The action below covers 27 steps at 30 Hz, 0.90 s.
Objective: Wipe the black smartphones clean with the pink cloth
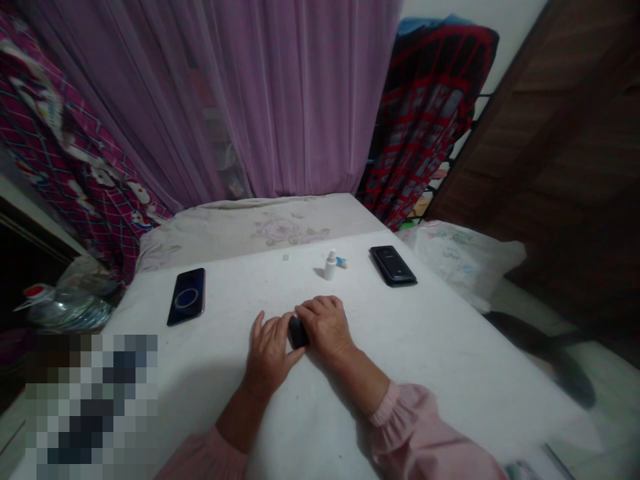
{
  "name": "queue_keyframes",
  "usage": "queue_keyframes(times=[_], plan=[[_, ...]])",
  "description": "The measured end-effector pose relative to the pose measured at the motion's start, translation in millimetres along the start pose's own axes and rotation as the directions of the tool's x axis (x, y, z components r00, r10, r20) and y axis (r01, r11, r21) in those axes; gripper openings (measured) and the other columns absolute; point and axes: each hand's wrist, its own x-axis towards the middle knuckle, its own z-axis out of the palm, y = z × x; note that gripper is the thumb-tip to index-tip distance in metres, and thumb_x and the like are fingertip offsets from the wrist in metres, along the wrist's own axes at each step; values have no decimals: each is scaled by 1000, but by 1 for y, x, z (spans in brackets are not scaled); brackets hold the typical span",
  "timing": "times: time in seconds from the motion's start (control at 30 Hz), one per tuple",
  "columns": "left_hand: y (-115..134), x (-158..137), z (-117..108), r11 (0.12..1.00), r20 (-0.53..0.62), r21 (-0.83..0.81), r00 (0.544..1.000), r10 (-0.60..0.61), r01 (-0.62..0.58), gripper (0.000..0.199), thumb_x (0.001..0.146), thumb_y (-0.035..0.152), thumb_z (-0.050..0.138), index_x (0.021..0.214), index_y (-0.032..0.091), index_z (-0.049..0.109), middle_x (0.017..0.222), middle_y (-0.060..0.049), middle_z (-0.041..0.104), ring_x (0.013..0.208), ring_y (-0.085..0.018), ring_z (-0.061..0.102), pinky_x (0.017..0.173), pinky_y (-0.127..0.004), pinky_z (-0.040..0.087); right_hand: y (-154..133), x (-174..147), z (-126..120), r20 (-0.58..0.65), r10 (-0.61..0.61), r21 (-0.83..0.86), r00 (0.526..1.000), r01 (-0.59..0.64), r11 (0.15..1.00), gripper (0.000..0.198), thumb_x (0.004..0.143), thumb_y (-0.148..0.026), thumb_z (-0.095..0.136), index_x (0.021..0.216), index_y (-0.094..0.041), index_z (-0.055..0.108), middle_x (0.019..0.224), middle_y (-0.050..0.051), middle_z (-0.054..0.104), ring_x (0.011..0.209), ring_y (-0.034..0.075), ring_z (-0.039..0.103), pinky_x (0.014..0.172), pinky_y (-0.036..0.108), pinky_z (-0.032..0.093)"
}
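Near the middle of the white-covered table (230, 393), a small black object with rounded edges (299, 333) sits between my two hands. Its kind cannot be made out, as fingers cover part of it. My left hand (270, 350) grips its left side, thumb at the near end and fingers at the far end. Bent fingers of my right hand (325, 325) close on it from the right. Just beyond the hands stands a small white spray bottle (330, 267), with a little blue-and-white item (341, 262) beside it.
To the left lies a phone (187, 297) with a ring on its lit screen; to the right, a black phone (393, 265) rests on a dark flat thing. A tiny grey square (286, 257) is farther back. Purple curtains (300, 100) hang behind, and a plastic bag (460, 260) adjoins the right edge.
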Motion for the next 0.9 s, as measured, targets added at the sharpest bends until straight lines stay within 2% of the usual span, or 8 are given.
queue_keyframes(times=[0.1, 0.2, 0.3, 0.4, 0.6, 0.77, 0.9], plan=[[3, 2, -2, 1000, 30, -2, 1000, 1, -1, 54, 85, 40, 63, 128, 12, 47, 103, -13, 70, 97, -29, 65, 107, -58, 33, 30, -15, -1, -28, 104, -22, 994, -105, 994, 16, 94, -29, 56, 99, -27, 70, 96, 2, 72, 93, 19, 54, 83, 36, 27], [6, 3, -3, 1000, 63, -8, 998, -22, 22, 52, 82, 41, 64, 124, 13, 51, 102, -13, 70, 98, -29, 65, 108, -58, 31, 55, -29, -3, -79, 242, -36, 967, -246, 969, 23, 96, -30, 50, 102, -25, 71, 100, 5, 72, 91, 20, 57, 80, 33, 30], [7, 4, -4, 999, 79, 3, 996, -36, 36, 51, 81, 42, 64, 122, 14, 53, 101, -13, 70, 98, -30, 64, 109, -58, 30, 62, -37, -4, -56, 354, -56, 933, -357, 932, 31, 99, -32, 42, 102, -23, 72, 92, 5, 74, 83, 18, 61, 74, 30, 33], [7, 3, -3, 999, 59, 30, 998, -23, 21, 52, 80, 44, 65, 121, 13, 53, 101, -14, 70, 98, -31, 64, 108, -58, 30, 56, -36, -7, 5, 423, -126, 906, -420, 899, 37, 100, -35, 38, 97, -23, 72, 78, 5, 73, 71, 17, 62, 67, 28, 33], [5, 1, -1, 997, 46, 68, 998, -36, 33, 52, 82, 47, 64, 119, 12, 54, 100, -14, 70, 97, -31, 64, 107, -58, 31, 44, -41, -14, 31, 473, -212, 881, -456, 864, 36, 100, -34, 37, 96, -22, 71, 73, 6, 72, 66, 17, 63, 63, 28, 31], [3, -1, 1, 996, 77, 65, 995, -65, 60, 55, 80, 50, 65, 118, 10, 55, 102, -15, 68, 99, -33, 62, 106, -59, 30, 39, -62, -19, 9, 432, -252, 902, -417, 874, 35, 100, -31, 38, 98, -20, 71, 73, 6, 72, 66, 18, 63, 62, 29, 33], [1, -1, 3, 993, 105, 52, 988, -111, 106, 57, 78, 52, 67, 119, 13, 56, 107, -14, 66, 104, -33, 60, 107, -59, 30, 41, -78, -29, 14, 404, -218, 914, -392, 894, 32, 97, -33, 42, 90, -23, 72, 71, 3, 71, 65, 17, 62, 60, 28, 35]])
